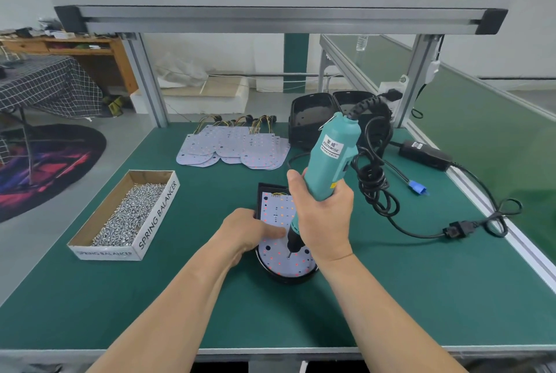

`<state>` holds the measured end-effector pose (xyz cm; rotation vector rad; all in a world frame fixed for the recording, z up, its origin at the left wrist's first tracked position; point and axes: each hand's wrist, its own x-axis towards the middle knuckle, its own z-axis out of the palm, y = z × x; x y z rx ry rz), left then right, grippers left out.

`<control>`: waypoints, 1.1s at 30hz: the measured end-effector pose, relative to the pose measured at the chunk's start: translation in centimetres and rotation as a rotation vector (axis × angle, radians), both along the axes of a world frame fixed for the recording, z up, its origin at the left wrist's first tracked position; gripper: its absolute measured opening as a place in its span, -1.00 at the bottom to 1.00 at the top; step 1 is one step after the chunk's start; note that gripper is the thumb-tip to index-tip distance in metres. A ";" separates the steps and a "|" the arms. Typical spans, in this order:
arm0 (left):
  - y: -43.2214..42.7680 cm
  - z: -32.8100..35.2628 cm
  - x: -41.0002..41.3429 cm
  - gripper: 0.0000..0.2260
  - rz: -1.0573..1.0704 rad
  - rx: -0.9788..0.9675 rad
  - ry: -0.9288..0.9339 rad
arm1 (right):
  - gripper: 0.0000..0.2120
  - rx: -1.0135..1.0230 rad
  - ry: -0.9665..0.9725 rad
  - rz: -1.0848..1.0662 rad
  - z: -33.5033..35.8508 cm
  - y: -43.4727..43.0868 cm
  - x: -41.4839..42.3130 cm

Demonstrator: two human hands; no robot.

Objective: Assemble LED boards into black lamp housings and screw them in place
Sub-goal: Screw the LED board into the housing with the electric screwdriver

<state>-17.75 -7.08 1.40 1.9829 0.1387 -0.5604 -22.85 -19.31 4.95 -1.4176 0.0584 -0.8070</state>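
A black lamp housing (285, 278) lies on the green mat in front of me with a white LED board (278, 213) seated in it. My right hand (323, 216) grips a teal electric screwdriver (331, 156) held upright, its bit tip touching the board near the rounded end. My left hand (251, 233) rests on the housing's left edge, the thumb pressing on the board. A pile of spare LED boards (234, 147) with wire leads lies further back. More empty black housings (313, 120) stand behind the screwdriver.
A cardboard box of screws (126, 216) sits to the left. The screwdriver's black cable (376, 180) coils to the right, leading to a power adapter (425, 154) and a plug (455, 231). Aluminium frame posts (149, 84) and a shelf stand at the back.
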 end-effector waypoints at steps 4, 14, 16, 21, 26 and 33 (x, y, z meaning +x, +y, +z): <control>0.0 0.2 -0.1 -0.73 -0.001 -0.008 0.001 | -0.66 0.041 0.004 -0.007 0.1 -0.1 -0.1; 1.0 0.8 -0.3 -0.62 -0.027 0.170 -0.051 | -0.82 0.073 -0.119 -0.056 3.7 -2.2 0.1; 1.5 1.3 0.0 -0.46 0.060 0.225 -0.110 | -0.82 0.130 -0.092 -0.078 3.8 -2.6 0.5; 2.5 3.1 0.6 -0.80 0.328 -0.389 -0.009 | -0.80 0.270 -0.059 -0.124 3.6 -2.9 1.3; 2.3 3.5 -0.5 -0.83 0.223 -0.761 0.111 | -0.77 0.382 -0.063 -0.158 4.0 -3.1 2.3; 0.5 2.8 -1.2 -0.81 0.140 -0.512 0.064 | -0.76 0.430 -0.081 -0.160 4.9 -3.3 2.8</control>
